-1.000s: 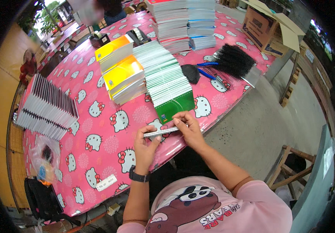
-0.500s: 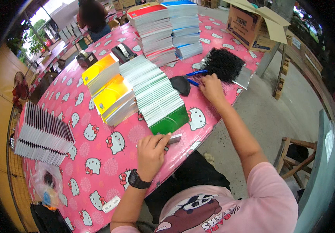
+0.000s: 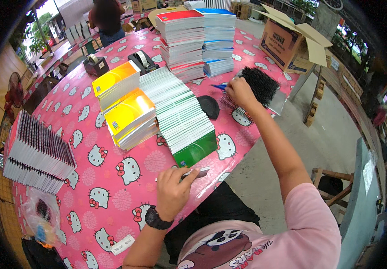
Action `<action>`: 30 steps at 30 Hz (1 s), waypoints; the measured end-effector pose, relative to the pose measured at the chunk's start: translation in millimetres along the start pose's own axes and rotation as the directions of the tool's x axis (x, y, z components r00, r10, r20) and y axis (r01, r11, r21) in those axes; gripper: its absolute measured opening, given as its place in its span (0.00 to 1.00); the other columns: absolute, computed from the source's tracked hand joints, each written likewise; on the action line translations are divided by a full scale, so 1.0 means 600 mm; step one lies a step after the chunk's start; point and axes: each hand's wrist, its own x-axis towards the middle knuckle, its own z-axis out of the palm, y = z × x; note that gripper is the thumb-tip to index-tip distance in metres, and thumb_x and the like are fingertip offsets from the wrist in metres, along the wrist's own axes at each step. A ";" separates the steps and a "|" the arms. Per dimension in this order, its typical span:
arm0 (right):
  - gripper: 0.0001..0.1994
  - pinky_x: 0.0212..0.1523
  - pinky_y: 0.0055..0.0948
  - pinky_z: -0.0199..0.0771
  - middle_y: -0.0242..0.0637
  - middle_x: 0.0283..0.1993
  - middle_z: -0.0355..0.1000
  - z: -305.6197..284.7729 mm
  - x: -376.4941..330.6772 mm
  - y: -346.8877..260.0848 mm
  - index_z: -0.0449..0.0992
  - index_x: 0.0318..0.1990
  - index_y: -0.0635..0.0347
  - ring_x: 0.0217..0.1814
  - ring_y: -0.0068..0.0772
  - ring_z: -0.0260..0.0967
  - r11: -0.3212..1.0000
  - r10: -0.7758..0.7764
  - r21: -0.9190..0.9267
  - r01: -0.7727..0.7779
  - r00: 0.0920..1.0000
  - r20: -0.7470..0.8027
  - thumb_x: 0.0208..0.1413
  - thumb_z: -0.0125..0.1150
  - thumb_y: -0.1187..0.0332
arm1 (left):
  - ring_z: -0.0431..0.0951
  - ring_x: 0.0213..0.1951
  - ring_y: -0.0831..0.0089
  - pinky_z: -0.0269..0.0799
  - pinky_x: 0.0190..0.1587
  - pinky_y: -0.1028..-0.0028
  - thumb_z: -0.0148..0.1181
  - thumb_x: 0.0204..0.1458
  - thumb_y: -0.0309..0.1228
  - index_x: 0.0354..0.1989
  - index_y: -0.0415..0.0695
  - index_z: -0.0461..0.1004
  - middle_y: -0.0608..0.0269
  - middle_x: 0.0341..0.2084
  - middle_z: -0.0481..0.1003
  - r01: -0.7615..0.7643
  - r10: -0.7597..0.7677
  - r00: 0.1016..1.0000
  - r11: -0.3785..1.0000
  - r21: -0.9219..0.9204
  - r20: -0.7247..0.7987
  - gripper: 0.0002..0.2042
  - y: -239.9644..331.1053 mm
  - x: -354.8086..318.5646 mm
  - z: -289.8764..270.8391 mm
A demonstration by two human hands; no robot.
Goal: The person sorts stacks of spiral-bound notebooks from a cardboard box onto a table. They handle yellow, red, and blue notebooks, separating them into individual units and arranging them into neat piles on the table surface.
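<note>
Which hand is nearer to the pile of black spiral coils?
Right. The right hand touches the black spiral coils; the left hand is far away at the near table edge, holding a thin booklet.

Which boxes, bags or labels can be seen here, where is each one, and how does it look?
Cardboard box: brown, flaps open, beyond the table's far right corner.
White label: small rectangular slip lying flat on the pink tablecloth near its front edge.
Plastic bag: clear and crumpled, at the table's front left edge, dark and blue things inside.

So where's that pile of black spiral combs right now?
In the head view, the black spiral combs lie at the table's far right edge, under the right hand, beside the blue-topped notebook stack.
</note>
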 end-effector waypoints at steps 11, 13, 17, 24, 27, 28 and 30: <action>0.11 0.30 0.32 0.69 0.44 0.27 0.73 0.079 0.018 -0.018 0.74 0.31 0.64 0.27 0.37 0.71 0.912 0.260 0.326 -0.249 0.966 0.009 0.48 0.56 0.63 | 0.69 0.31 0.69 0.60 0.33 0.70 0.59 0.36 0.24 0.35 0.48 0.75 0.67 0.28 0.71 0.028 -0.029 0.998 1.000 -0.012 -0.050 0.13 0.002 0.000 -0.002; 0.10 0.36 0.39 0.68 0.46 0.30 0.72 0.048 -0.028 0.006 0.75 0.30 0.61 0.34 0.48 0.69 0.927 0.325 0.141 -0.348 0.931 0.166 0.42 0.58 0.65 | 0.69 0.31 0.69 0.60 0.33 0.70 0.59 0.37 0.24 0.34 0.47 0.75 0.66 0.28 0.71 0.013 -0.014 0.999 0.999 -0.038 -0.043 0.12 0.001 0.001 0.002; 0.10 0.42 0.38 0.65 0.45 0.35 0.64 0.042 -0.081 0.010 0.75 0.34 0.57 0.43 0.47 0.63 0.969 0.216 0.070 -0.236 0.950 0.224 0.41 0.58 0.67 | 0.69 0.30 0.69 0.59 0.32 0.70 0.60 0.38 0.26 0.33 0.45 0.75 0.66 0.27 0.71 0.033 -0.035 0.999 0.998 -0.062 -0.022 0.10 -0.010 0.000 -0.004; 0.10 0.38 0.37 0.68 0.47 0.31 0.70 0.055 -0.077 0.012 0.73 0.35 0.61 0.36 0.46 0.68 0.919 0.307 0.271 -0.288 0.951 -0.032 0.46 0.55 0.67 | 0.67 0.31 0.67 0.59 0.31 0.69 0.60 0.39 0.27 0.33 0.45 0.75 0.66 0.25 0.70 0.077 -0.075 0.996 0.996 -0.041 0.057 0.09 -0.007 0.009 -0.017; 0.12 0.31 0.29 0.68 0.43 0.28 0.72 0.033 -0.073 0.027 0.72 0.40 0.62 0.28 0.34 0.69 0.783 0.455 0.541 -0.306 0.875 -0.164 0.53 0.50 0.65 | 0.67 0.30 0.67 0.58 0.32 0.69 0.60 0.40 0.27 0.33 0.45 0.75 0.66 0.25 0.70 0.094 -0.090 0.991 0.995 -0.036 0.102 0.09 -0.018 0.011 -0.018; 0.12 0.29 0.25 0.67 0.40 0.27 0.72 0.008 -0.063 0.005 0.71 0.41 0.62 0.26 0.28 0.68 0.717 0.497 0.619 -0.321 0.858 -0.131 0.55 0.49 0.65 | 0.67 0.30 0.68 0.58 0.32 0.69 0.60 0.40 0.27 0.33 0.45 0.75 0.66 0.25 0.70 0.108 -0.106 0.988 0.994 -0.014 0.109 0.09 -0.019 0.008 -0.022; 0.11 0.25 0.20 0.65 0.35 0.27 0.72 -0.040 -0.067 -0.039 0.71 0.41 0.62 0.23 0.18 0.64 0.604 0.442 0.734 -0.311 0.897 0.017 0.57 0.47 0.66 | 0.67 0.30 0.68 0.57 0.32 0.69 0.60 0.40 0.27 0.33 0.45 0.74 0.66 0.25 0.70 0.114 -0.115 0.987 0.993 0.014 0.112 0.09 -0.017 0.012 -0.025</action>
